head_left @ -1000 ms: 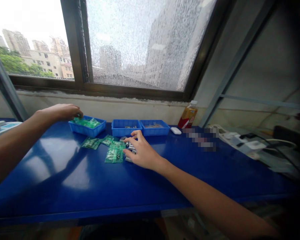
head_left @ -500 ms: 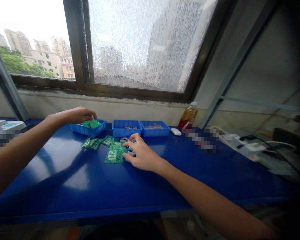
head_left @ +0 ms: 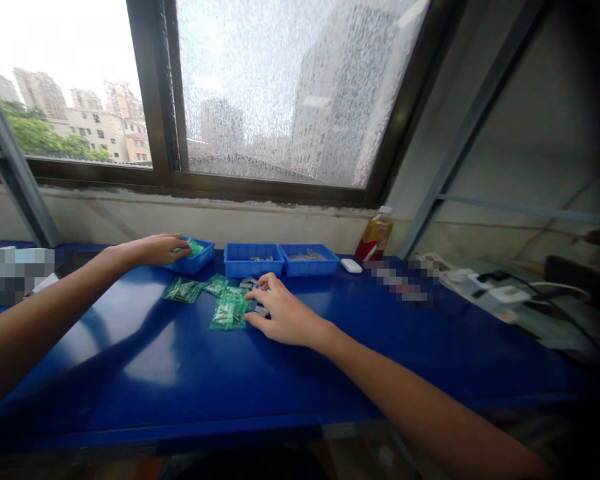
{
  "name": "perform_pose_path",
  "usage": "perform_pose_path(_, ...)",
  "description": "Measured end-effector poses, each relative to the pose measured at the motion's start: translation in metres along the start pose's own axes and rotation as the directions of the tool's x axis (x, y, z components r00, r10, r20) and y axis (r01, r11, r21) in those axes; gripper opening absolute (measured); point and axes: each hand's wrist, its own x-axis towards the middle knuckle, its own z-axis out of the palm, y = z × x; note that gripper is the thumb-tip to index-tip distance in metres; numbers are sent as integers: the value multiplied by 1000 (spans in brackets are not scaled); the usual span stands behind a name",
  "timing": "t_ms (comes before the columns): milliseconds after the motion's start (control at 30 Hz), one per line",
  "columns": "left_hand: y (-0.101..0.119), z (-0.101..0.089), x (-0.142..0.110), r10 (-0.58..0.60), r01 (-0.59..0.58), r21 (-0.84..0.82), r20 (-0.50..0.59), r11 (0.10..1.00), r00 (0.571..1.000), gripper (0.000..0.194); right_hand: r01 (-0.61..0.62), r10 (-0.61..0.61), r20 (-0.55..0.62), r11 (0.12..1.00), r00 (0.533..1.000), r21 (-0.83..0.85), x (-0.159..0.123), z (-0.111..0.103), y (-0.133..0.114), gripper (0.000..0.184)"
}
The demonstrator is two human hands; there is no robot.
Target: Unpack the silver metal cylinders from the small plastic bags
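Note:
My left hand (head_left: 167, 249) is over the left blue bin (head_left: 200, 261), its fingers bent together among the green plastic bags (head_left: 195, 248) in it. Whatever the fingertips grip is mostly hidden. My right hand (head_left: 285, 310) is open on the table, thumb and fingers apart. Small grey metal-looking pieces (head_left: 261, 311) lie within its curve, partly covered by the fingers. Just left of it is a flat green bag (head_left: 229, 312) with small parts showing through. Two more green bags, one at the left (head_left: 183, 289) and one behind (head_left: 217, 285), lie close by.
Two more blue bins, a middle one (head_left: 253, 268) and a right one (head_left: 310, 267), hold small parts beneath the window. A white rounded case (head_left: 351, 266) and a bottle (head_left: 375, 235) stand right of them. White power strips and cables (head_left: 505, 297) lie on the right of the blue table (head_left: 290, 380).
My left hand has moved slightly lower and its fingers have come down into the left bin's bags. My right hand stays almost in place beside the metal-looking pieces. The view has shifted slightly.

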Motion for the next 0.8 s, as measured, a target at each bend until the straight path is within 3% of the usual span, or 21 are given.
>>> perform_pose_path(133, 0, 0, -2, -10, 10, 67, -3, 998, 1000, 49, 10, -10, -1, 1000, 1000, -11, 1, 1, 0, 34)
perform_pose_path(367, -2, 5, -5, -81, 78, -40, -84, 996, 993, 50, 16, -16, 9, 1000, 1000, -24, 1, 2, 1, 34)
perform_pose_path(700, 1, 16, -13, -94, 89, -42, -166, 995, 982, 49, 19, -18, 30, 1000, 999, -17, 1, 2, 4, 33)
perform_pose_path(800, 2, 20, -21, -61, 40, -84, -263, 996, 963, 48, 26, -25, 35, 1000, 999, -16, 1, 2, 3, 33)
